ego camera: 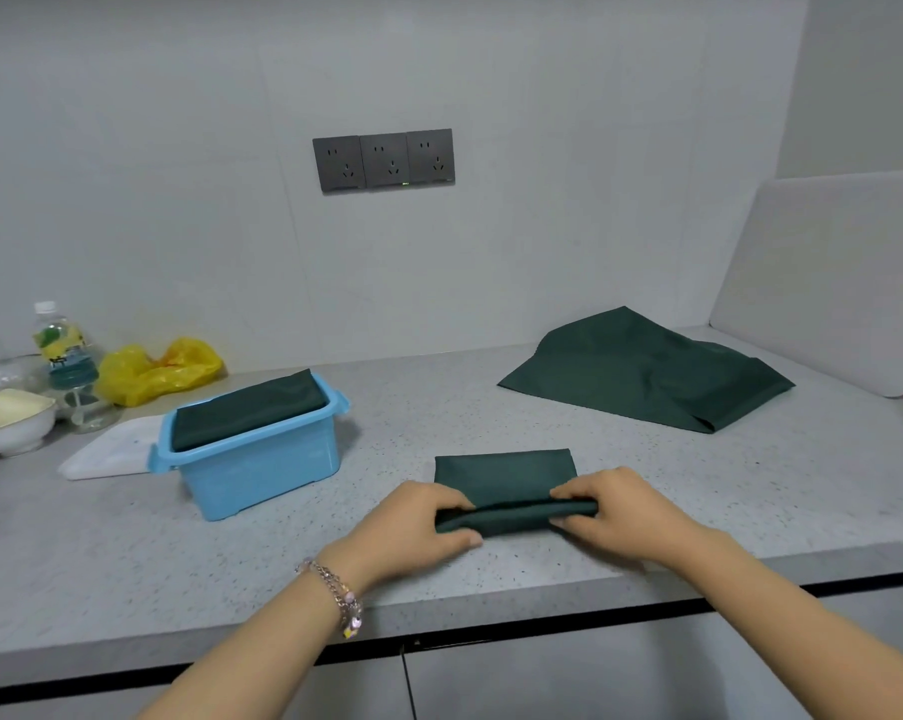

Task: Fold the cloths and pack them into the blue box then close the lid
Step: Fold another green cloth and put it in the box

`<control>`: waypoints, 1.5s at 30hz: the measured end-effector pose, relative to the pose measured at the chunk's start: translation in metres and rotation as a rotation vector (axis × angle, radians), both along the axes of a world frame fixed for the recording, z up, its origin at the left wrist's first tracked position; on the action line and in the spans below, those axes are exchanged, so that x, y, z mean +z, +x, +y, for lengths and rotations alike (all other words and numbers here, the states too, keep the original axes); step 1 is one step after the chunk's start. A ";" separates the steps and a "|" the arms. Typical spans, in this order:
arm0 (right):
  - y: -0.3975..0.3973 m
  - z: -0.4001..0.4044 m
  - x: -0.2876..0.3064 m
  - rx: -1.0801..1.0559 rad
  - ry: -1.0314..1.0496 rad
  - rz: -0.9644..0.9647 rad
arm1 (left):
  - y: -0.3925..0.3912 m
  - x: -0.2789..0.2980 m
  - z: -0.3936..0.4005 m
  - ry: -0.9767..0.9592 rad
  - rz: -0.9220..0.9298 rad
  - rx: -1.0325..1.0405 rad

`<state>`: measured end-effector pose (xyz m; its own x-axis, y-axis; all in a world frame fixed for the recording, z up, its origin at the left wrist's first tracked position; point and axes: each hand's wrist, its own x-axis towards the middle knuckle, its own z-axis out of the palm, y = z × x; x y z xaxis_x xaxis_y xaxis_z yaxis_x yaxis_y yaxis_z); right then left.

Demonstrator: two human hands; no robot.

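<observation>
Left hand (418, 517) and right hand (615, 511) each pinch the near folded edge of the green cloth (506, 472), fingers closed on it, beside the blue box (262, 470)

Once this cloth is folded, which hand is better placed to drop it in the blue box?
Probably the left hand: it grips the folded cloth on the side nearer the blue box; the right hand would cross over.

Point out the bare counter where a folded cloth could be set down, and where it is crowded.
Free: the counter between the blue box and the loose cloth, and the near-left stretch in front of the box. Crowded: the far-left corner, with the lid, bowl, bottle and yellow bag.
</observation>
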<state>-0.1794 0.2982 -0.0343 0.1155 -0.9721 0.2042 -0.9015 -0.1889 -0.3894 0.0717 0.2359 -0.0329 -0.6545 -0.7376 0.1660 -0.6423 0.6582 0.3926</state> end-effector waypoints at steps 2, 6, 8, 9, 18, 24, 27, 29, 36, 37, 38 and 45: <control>-0.005 -0.006 0.003 -0.102 -0.007 -0.109 | 0.004 0.002 -0.006 0.038 0.114 0.092; -0.001 -0.018 -0.002 -0.264 -0.048 -0.270 | 0.001 -0.002 -0.017 -0.007 0.186 0.242; 0.006 -0.027 -0.006 -0.342 -0.057 -0.259 | -0.011 -0.005 -0.023 -0.133 0.148 0.288; 0.009 -0.031 -0.007 -0.391 -0.049 -0.235 | -0.017 -0.007 -0.026 -0.182 0.141 0.312; 0.028 -0.058 -0.013 -0.617 -0.001 0.086 | -0.054 -0.016 -0.056 -0.327 -0.061 0.480; 0.030 -0.070 -0.022 -0.655 -0.023 0.323 | -0.060 -0.023 -0.067 -0.295 -0.107 0.532; 0.031 -0.072 -0.028 -0.650 -0.062 0.296 | -0.056 -0.030 -0.073 -0.246 -0.048 0.538; 0.028 -0.073 -0.031 -0.651 -0.088 0.257 | -0.052 -0.034 -0.078 -0.183 0.002 0.519; 0.024 -0.073 -0.030 -0.652 -0.080 0.035 | -0.050 -0.034 -0.079 -0.086 0.187 0.475; 0.024 -0.070 -0.026 -0.637 -0.096 -0.030 | -0.047 -0.031 -0.074 -0.064 0.237 0.462; 0.022 -0.069 -0.025 -0.620 -0.111 -0.119 | -0.047 -0.030 -0.072 -0.027 0.290 0.448; 0.051 -0.067 0.012 -0.331 -0.299 -0.581 | -0.016 0.008 -0.052 -0.007 0.576 0.494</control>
<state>-0.1284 0.2313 -0.0222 -0.3827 -0.8303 0.4051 -0.5936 -0.1151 -0.7965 0.0554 0.1839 -0.0245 -0.0572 -0.9203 0.3870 -0.5577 0.3509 0.7522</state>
